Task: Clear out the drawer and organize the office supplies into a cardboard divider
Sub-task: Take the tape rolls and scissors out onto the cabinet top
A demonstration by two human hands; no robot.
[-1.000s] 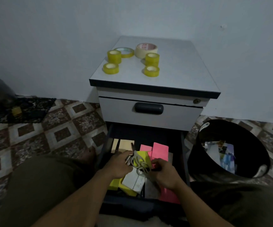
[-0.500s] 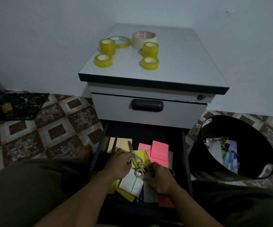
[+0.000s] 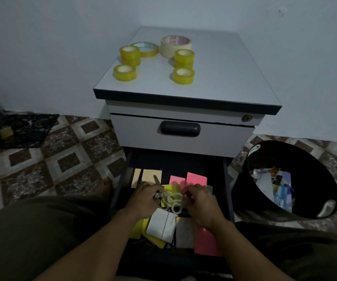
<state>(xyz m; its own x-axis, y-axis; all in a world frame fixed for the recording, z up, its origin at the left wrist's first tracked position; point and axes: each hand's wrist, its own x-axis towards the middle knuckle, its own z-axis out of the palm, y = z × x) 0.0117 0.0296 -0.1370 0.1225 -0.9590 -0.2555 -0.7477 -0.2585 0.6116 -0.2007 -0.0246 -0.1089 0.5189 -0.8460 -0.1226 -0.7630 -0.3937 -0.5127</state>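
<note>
The lower drawer of a small grey cabinet stands pulled out. Pink, yellow and beige paper pads and a white note with a wavy edge lie inside. Above them my left hand grips scissors by the blades, whose metal tip pokes out past my fingers. The pale scissor handles lie between my hands. My right hand is curled at the handles and touches them; whether it pinches them is hidden. No cardboard divider is in view.
Several tape rolls sit on the cabinet top, most yellow, one wide cream roll at the back. The upper drawer is closed. A black bin with scraps leans at the right. A dark cloth lies on the tiled floor at left.
Both hands stay on the scissors over the drawer and have shifted slightly toward its back. The camera has tilted, so the cabinet top shows more fully.
</note>
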